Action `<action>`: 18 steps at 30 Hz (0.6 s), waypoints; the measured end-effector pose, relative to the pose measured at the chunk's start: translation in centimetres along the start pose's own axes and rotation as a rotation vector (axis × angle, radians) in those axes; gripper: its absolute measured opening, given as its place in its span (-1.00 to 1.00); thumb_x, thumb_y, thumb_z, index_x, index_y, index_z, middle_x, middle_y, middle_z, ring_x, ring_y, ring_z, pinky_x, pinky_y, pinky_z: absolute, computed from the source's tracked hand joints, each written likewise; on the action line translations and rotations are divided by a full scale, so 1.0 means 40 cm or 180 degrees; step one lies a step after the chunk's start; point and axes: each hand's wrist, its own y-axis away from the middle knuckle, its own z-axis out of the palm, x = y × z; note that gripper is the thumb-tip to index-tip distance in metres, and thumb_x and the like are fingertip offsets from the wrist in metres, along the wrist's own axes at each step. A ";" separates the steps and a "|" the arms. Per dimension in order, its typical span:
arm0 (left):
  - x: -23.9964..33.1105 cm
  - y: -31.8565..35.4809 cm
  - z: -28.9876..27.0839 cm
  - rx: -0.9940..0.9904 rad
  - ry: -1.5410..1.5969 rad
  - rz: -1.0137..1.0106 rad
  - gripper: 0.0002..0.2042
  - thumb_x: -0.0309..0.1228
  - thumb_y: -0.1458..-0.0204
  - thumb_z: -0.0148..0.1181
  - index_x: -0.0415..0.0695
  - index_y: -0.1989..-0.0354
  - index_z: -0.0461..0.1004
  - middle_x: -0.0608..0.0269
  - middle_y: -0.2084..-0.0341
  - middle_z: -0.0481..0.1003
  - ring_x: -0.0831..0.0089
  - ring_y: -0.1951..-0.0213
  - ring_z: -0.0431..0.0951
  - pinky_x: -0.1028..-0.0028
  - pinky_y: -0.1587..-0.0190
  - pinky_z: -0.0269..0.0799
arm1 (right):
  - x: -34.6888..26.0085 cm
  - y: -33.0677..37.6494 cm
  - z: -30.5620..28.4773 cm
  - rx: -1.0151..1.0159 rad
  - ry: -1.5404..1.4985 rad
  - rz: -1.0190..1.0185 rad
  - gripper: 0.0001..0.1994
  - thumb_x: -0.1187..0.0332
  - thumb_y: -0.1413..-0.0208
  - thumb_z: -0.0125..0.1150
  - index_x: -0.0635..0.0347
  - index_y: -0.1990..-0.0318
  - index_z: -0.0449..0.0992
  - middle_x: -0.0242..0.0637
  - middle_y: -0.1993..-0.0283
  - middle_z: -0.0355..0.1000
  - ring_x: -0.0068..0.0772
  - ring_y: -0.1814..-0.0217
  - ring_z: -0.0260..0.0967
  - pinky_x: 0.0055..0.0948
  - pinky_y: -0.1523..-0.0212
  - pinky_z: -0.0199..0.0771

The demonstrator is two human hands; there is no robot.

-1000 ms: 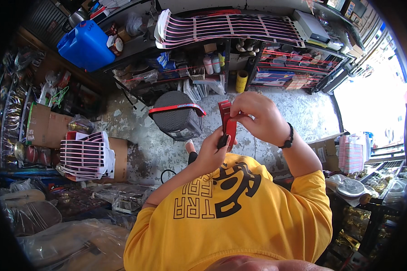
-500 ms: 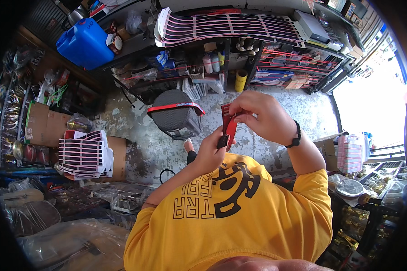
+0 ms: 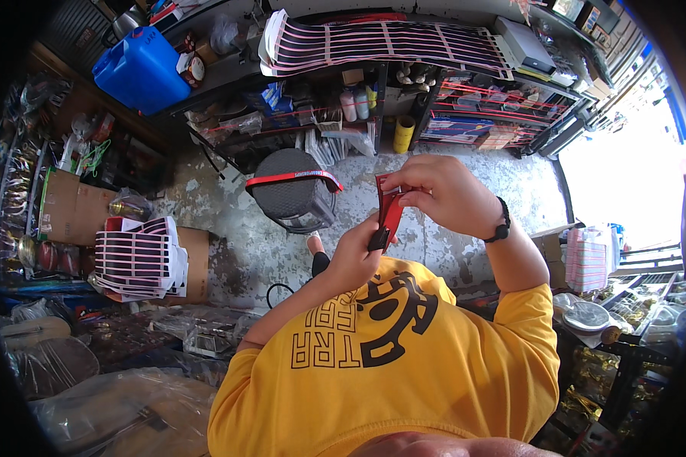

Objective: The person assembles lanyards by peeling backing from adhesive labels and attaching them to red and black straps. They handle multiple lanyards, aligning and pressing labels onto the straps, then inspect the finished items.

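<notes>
Both hands on the red strip (image 3: 392, 213), up in front of the chest, mid-scene, above the floor (image 3: 465, 255). Left hand (image 3: 357, 253): grip closed on the near end, thumb side against a small black piece (image 3: 377, 240), kind unclear. Right hand (image 3: 448, 199): thumb and fingers pinched on the strip toward its far end, gap narrow. Strip shows a darker red layer on the left, brighter red on the right; folded or two pieces, can't tell. Black bracelet (image 3: 501, 221) on the right wrist.

Just left of the hands and slightly far: round dark stool (image 3: 286, 204), red band with white lettering (image 3: 282, 180) lying across its seat, one end drooping over the right edge. Far side: desk (image 3: 240, 72) with a long black-and-pink striped sheet (image 3: 404, 46) on top, left end curled up; grey box (image 3: 524, 44) at its right end. Blue jerrycan (image 3: 141, 70) far left. Yellow cylinder (image 3: 404, 134) upright on the floor by the shelves. More striped sheets (image 3: 133, 260) at left, beside brown cardboard (image 3: 198, 259).
</notes>
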 end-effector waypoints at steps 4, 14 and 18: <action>0.010 0.003 -0.001 -0.0023 -0.0174 -0.0033 -0.85 -0.64 -0.08 -0.03 -0.27 0.18 0.39 0.16 0.40 0.50 0.46 0.43 0.50 0.50 0.33 0.39 | 0.005 -0.002 -0.013 -0.0249 -0.0045 0.0135 -0.78 0.49 0.09 0.25 0.20 0.22 0.55 -0.21 0.32 0.46 -0.14 0.25 0.41 -0.30 0.23 0.41; 0.010 0.006 0.001 -0.0154 -0.0204 0.0007 -0.77 -0.66 -0.06 -0.04 -0.25 0.10 0.37 0.14 0.38 0.51 0.43 0.36 0.54 0.50 0.26 0.42 | 0.002 0.005 -0.016 -0.0382 0.0237 0.0115 -0.87 0.47 0.12 0.28 0.22 0.35 0.58 -0.20 0.42 0.42 -0.12 0.32 0.39 -0.28 0.29 0.38; 0.010 0.029 0.010 -0.0337 -0.0089 -0.0144 -0.65 -0.70 0.00 -0.05 -0.24 -0.01 0.34 0.10 0.37 0.50 0.36 0.30 0.56 0.46 0.18 0.43 | -0.013 0.026 -0.001 -0.0291 0.0175 0.0339 -0.87 0.48 0.16 0.26 0.25 0.37 0.58 -0.17 0.39 0.45 -0.09 0.27 0.41 -0.26 0.23 0.41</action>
